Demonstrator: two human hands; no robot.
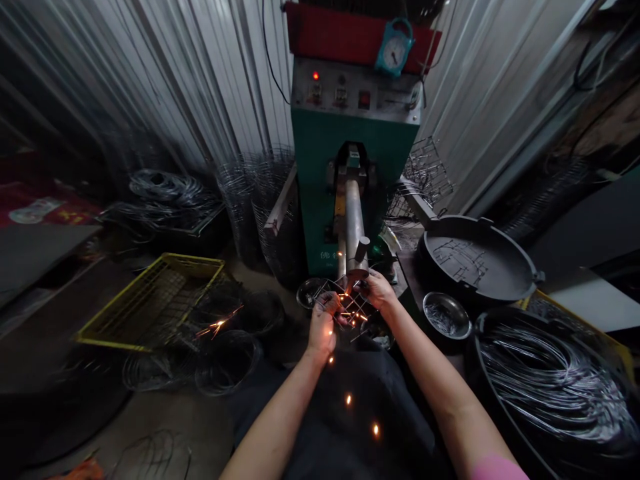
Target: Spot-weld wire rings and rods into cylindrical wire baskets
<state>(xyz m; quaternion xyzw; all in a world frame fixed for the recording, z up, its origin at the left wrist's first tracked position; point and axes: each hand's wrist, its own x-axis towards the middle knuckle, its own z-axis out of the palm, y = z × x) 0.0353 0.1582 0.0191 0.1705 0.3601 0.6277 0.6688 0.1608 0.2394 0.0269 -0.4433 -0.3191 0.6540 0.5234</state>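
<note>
Both hands hold a small wire grid (356, 305) just below the thick metal arm (354, 220) of a green machine (320, 147). My left hand (324, 323) has its fingers closed on the grid's left side. On the right side, my right hand (379, 291) pinches the grid's edge, close to the tip of the metal arm. Orange sparks (356, 316) fly around the grid, and some fall over my lap. Part of the grid is hidden by fingers and sparks.
Left are a yellow wire basket (150, 300), wire rings (227, 360) and stacked wire coils (167, 187). At right stand a round black tray (480, 260), a metal bowl of small wire pieces (447, 315) and a large tub of wire hoops (550, 380). A teal dial clock (394, 50) hangs on the machine.
</note>
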